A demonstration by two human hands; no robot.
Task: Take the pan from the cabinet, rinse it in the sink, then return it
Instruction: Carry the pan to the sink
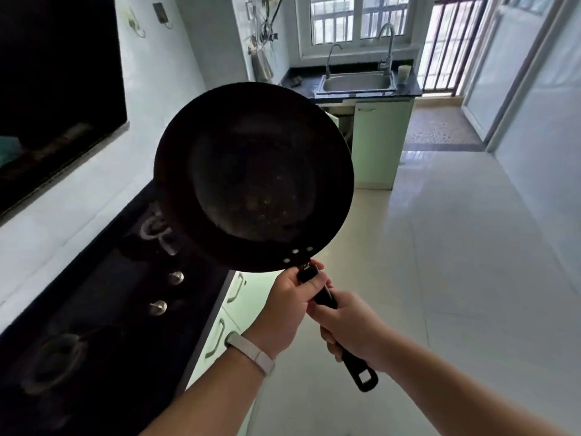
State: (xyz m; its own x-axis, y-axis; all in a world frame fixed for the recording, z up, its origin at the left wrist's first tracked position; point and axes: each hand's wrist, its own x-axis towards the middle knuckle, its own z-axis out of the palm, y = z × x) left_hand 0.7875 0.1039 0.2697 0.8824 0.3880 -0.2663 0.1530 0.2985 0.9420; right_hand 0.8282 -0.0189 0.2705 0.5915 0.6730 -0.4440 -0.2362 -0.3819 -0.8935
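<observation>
A black round pan (251, 174) is held up in front of me, its inside facing the camera, tilted over the counter's edge. My left hand (284, 305) grips the black handle right below the pan's rivets; a pale band sits on that wrist. My right hand (352, 328) grips the handle lower down, with the handle's end loop sticking out below it. The steel sink (356, 82) with two taps lies far ahead under the window. Pale green cabinets (380, 143) stand under the sink; the door to their left looks ajar.
A black hob (103, 309) with two knobs and burner rings fills the counter at my left. Green drawers (232, 297) with handles run below it. A dark hood hangs at upper left. Pale tiled floor (440, 247) stretches to the sink. A white cup (404, 72) stands beside the sink.
</observation>
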